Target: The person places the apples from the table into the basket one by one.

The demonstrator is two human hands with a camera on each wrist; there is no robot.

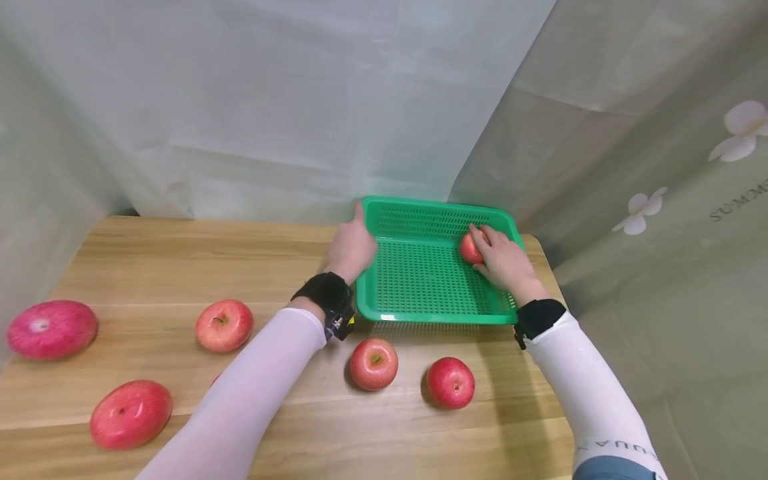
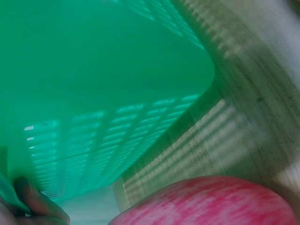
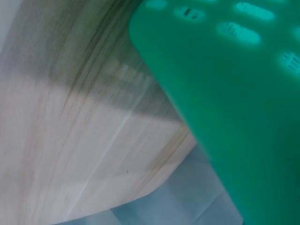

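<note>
One apple [image 1: 471,249] is gripped in the basket [image 1: 420,280] by the right hand [image 1: 507,260]; the rim is held by the left hand [image 1: 351,248]. Five apples [image 1: 374,363] remain on the tabletop [image 1: 156,260].

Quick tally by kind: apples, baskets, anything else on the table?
Apples: 6, five loose on the wooden table and one inside the basket under the right hand
Green plastic basket: 1, left hand on its near-left rim
Total: 7
</note>
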